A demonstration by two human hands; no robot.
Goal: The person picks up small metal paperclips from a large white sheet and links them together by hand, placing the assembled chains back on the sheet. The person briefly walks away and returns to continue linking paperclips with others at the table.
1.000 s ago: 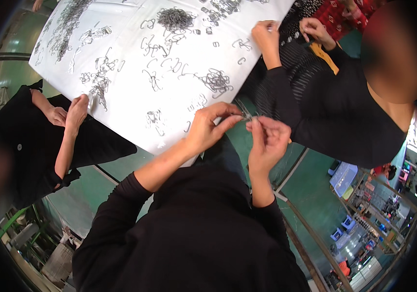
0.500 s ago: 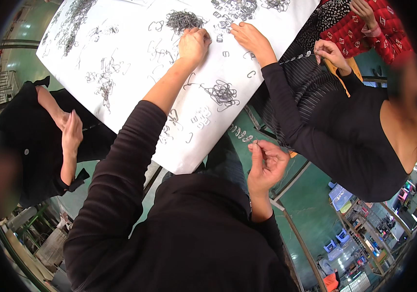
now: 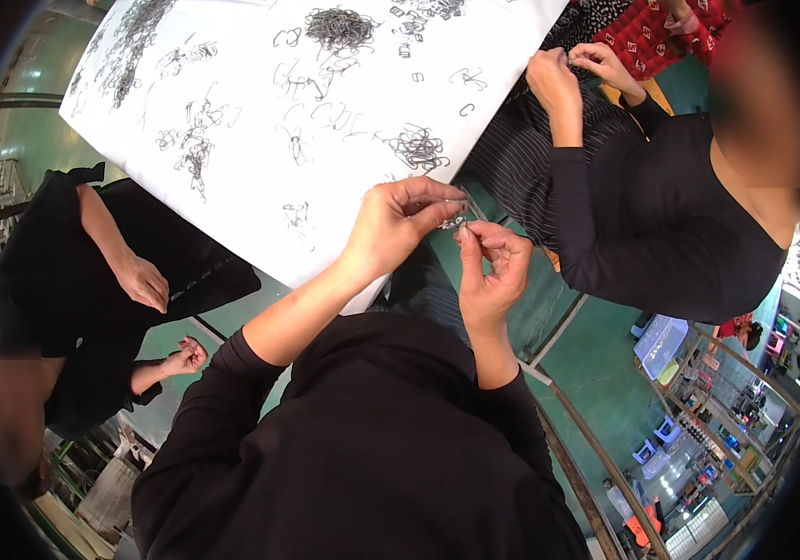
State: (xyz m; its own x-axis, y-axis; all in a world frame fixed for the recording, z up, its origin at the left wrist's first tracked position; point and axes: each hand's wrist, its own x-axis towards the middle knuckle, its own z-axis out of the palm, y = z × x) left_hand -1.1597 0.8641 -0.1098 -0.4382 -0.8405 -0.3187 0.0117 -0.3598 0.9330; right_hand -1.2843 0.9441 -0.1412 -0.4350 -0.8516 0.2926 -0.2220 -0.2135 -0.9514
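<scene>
Just off the table's near right edge, my two hands come together over a string of small shiny metal links (image 3: 454, 223). My right hand (image 3: 493, 275), palm turned up, pinches the string between thumb and forefinger. From the left, my left hand (image 3: 390, 227) reaches over it with thumb and fingers closed in a pinch. Whatever sits in that pinch is too small and too covered to name. On the white-covered table (image 3: 250, 201), the nearest heap to my hands is a tangle of dark bent wire pieces (image 3: 418, 147).
A larger wire heap (image 3: 339, 31) and small buckle-like pieces (image 3: 409, 37) lie farther off. A co-worker's hands (image 3: 558, 89) work at the right; another person's hand (image 3: 143, 280) is at the left. A metal frame bar (image 3: 572, 411) stands near my right elbow.
My left hand has left the far wire heap and come back to my right hand. My right hand has risen slightly. The right co-worker's hand has withdrawn from the table.
</scene>
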